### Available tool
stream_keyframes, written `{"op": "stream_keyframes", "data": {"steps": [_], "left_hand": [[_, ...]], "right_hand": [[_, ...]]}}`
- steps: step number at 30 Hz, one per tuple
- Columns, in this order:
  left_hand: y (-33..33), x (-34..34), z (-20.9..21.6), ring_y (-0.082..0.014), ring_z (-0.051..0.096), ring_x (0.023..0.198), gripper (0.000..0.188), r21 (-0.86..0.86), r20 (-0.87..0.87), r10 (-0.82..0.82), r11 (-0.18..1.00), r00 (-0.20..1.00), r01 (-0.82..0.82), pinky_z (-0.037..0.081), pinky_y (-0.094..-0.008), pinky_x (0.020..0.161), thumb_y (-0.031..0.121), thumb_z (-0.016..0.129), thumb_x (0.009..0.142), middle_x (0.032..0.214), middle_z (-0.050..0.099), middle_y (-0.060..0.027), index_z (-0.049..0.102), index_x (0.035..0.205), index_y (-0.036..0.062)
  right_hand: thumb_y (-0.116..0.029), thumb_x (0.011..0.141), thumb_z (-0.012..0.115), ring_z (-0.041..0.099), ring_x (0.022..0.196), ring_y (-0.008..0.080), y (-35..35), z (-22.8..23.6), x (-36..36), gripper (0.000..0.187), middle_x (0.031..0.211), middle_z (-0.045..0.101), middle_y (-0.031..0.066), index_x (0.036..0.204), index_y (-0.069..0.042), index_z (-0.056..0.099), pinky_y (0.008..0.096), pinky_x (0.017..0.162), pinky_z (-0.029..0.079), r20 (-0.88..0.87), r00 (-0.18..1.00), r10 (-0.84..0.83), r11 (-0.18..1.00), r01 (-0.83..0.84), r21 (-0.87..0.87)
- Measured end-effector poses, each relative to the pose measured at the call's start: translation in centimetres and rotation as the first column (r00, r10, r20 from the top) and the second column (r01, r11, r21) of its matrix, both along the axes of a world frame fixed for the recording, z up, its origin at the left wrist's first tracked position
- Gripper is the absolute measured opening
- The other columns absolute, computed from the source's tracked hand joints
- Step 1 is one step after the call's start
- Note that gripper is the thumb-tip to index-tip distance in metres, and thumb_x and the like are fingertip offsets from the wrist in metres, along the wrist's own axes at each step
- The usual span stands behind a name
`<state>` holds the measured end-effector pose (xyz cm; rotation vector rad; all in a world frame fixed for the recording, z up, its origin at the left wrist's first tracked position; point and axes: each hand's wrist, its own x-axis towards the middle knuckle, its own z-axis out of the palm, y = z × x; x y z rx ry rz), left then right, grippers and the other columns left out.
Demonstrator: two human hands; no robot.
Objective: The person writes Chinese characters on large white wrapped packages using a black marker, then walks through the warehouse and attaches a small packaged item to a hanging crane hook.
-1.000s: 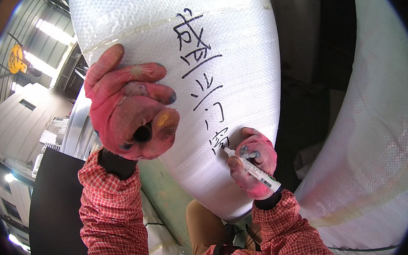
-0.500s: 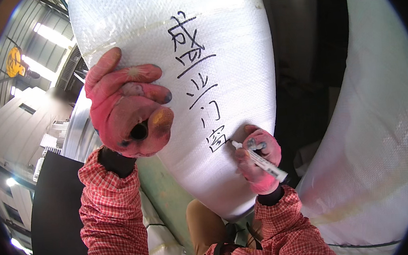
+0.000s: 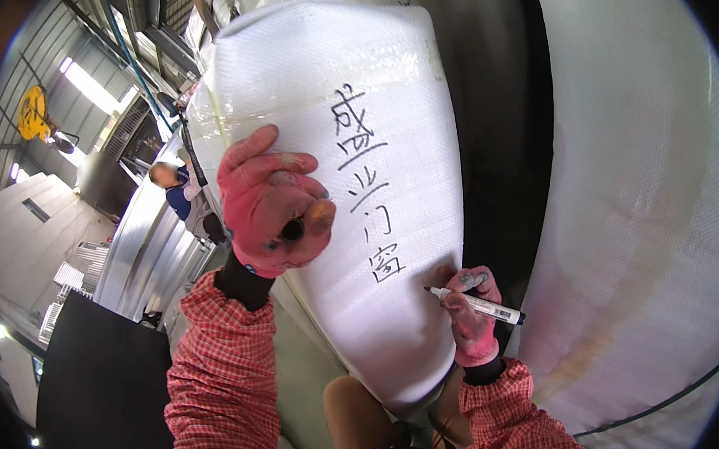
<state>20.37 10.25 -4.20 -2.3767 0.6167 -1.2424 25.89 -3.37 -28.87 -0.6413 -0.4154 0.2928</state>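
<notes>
A long package (image 3: 363, 325) wrapped in white woven plastic lies in front of me, with a column of black handwritten characters (image 3: 366, 182) down its upper face. My right hand (image 3: 473, 321), in a stained pink glove, grips a white marker (image 3: 484, 306). Its dark tip points left, close to the wrap, just below and right of the last character; contact cannot be made out. My left hand (image 3: 278, 205), also gloved in pink, is on the package's left side with fingers bent. Between its thumb and fingers shows a small black hollow round piece, apparently the marker cap (image 3: 292, 229).
Another large white wrapped bundle (image 3: 628, 203) stands at the right, across a dark gap. Silvery metal profiles (image 3: 138, 259) and a person (image 3: 178, 192) are at the left. A yellow crane hook block (image 3: 32, 113) hangs beyond. A black panel (image 3: 101, 380) is at lower left.
The marker tip has moved away from the last character, to its lower right. My view has shifted, showing more of the package's far end and the person at the left. The left hand keeps its pose.
</notes>
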Motion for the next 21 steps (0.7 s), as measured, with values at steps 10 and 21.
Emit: {"op": "stream_keyframes", "data": {"steps": [10, 21], "left_hand": [[-0.1, 0.2, -1.1, -0.0226, 0.060, 0.071, 0.028, -0.102, 0.064, -0.183, 0.977, 0.981, 0.189, 0.047, -0.0455, 0.084, 0.023, 0.067, 0.072, 0.063, 0.055, -0.0022, 0.046, 0.057, 0.0110], [2.8, -4.8, -0.1, -0.0228, 0.059, 0.077, 0.045, -0.656, -0.034, -0.470, 0.676, 0.882, 0.334, 0.052, -0.0439, 0.073, 0.051, 0.073, 0.066, 0.086, 0.056, -0.0064, 0.051, 0.064, 0.0112]], "right_hand": [[-0.023, 0.074, 0.073, 0.046, 0.060, 0.0103, -0.1, -0.6, 0.8, 0.033, 0.069, 0.047, 0.0001, 0.084, -0.010, 0.045, 0.0341, 0.086, 0.043, -0.056, 0.998, 0.041, 0.983, -0.030, 0.183], [-0.021, 0.080, 0.066, 0.045, 0.059, 0.0093, -6.5, 14.1, 3.2, 0.026, 0.070, 0.050, 0.0002, 0.093, -0.008, 0.048, 0.0340, 0.086, 0.045, 0.041, 0.928, -0.371, 0.903, 0.371, -0.216]]}}
